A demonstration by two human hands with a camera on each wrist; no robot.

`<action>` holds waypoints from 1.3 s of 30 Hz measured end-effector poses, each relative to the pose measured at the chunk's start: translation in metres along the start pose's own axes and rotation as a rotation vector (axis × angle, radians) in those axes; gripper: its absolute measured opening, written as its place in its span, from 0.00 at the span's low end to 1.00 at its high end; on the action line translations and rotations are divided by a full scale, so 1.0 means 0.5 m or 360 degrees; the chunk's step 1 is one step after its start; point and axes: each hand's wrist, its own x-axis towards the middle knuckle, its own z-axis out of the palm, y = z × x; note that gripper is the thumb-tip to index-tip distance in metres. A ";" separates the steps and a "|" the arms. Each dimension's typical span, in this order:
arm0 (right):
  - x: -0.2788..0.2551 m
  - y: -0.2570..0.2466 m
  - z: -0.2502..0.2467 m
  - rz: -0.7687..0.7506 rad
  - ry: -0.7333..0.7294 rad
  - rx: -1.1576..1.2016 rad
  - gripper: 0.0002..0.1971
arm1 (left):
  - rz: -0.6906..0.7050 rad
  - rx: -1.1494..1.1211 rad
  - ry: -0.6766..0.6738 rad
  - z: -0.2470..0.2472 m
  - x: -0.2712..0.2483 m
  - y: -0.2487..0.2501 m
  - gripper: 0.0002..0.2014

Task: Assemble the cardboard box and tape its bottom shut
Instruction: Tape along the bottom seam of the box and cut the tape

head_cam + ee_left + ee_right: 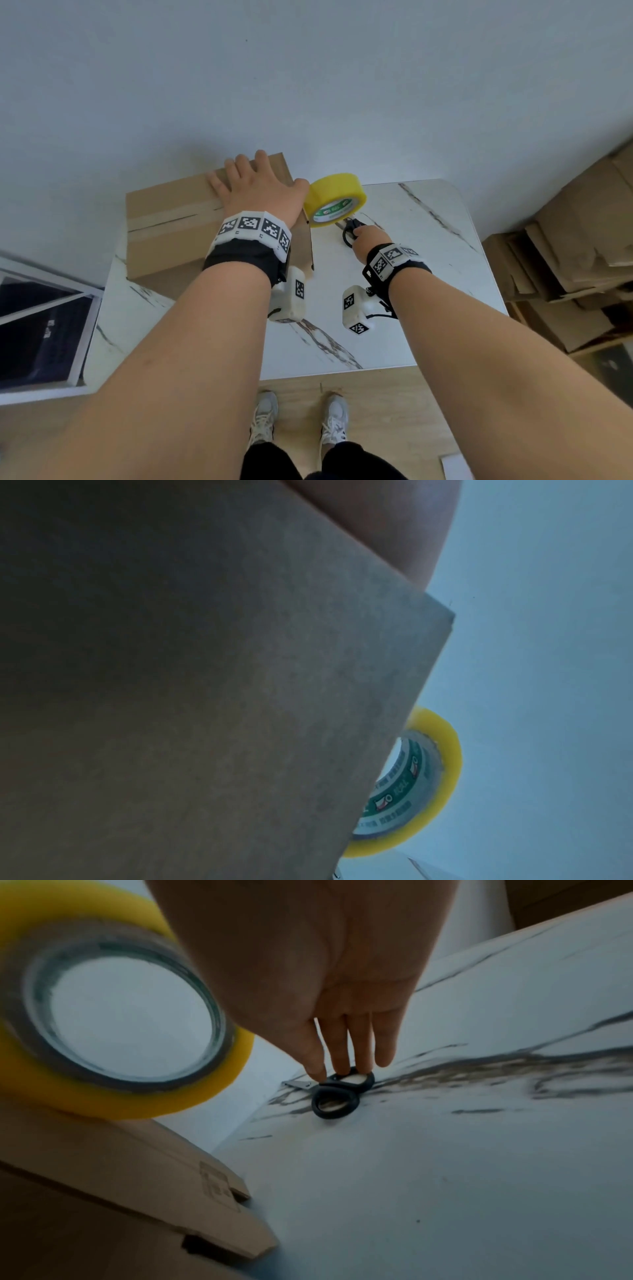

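Observation:
A brown cardboard box (pixel 171 222) lies on the marble table (pixel 411 291) at the left, with a strip of tape along its top seam. My left hand (pixel 253 181) presses flat on the box's right end, fingers spread and straight. A yellow tape roll (pixel 334 200) hangs at the box's right edge, just past my left thumb; the left wrist view shows this tape roll (pixel 428 783) behind the box's side (pixel 205 696). Black-handled scissors (pixel 337 1096) lie on the table to the right of the roll. My right hand (pixel 346 1066) reaches down with straight fingers touching their handles.
A pile of flattened cardboard (pixel 565 257) lies on the floor at the right. A white-framed dark panel (pixel 41 329) stands at the left of the table. A plain wall runs behind the table. The table's near half, under my forearms, is bare marble.

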 end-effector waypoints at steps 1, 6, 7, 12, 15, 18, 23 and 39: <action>0.009 0.000 0.008 0.0005 0.0019 -0.0010 0.20 | 0.0002 0.0002 0.0005 0.001 0.001 0.000 0.35; 0.037 0.005 0.031 0.0117 0.0176 0.0100 0.13 | 0.0003 0.0001 0.0009 0.004 0.000 0.001 0.35; 0.041 0.008 0.033 0.0121 0.0185 0.0133 0.12 | 0.0004 0.0001 0.0001 0.003 0.000 0.001 0.35; 0.038 0.026 0.061 0.0166 0.0181 0.0213 0.13 | 0.0008 -0.0006 -0.0011 0.000 0.000 0.001 0.36; 0.030 0.030 0.076 0.0207 0.0156 0.0092 0.12 | 0.0004 -0.0004 -0.0012 -0.002 -0.002 0.002 0.36; 0.020 0.027 0.079 0.0226 0.0138 0.0021 0.09 | 0.0001 -0.0008 -0.0025 -0.004 -0.002 0.001 0.36; 0.005 0.028 0.054 0.0282 0.0130 0.0253 0.16 | 0.0011 0.0030 -0.0048 -0.003 -0.002 0.002 0.37; -0.111 0.047 -0.052 0.0357 -0.0082 0.1569 0.15 | 0.0070 -0.0216 0.0215 -0.026 -0.013 -0.015 0.14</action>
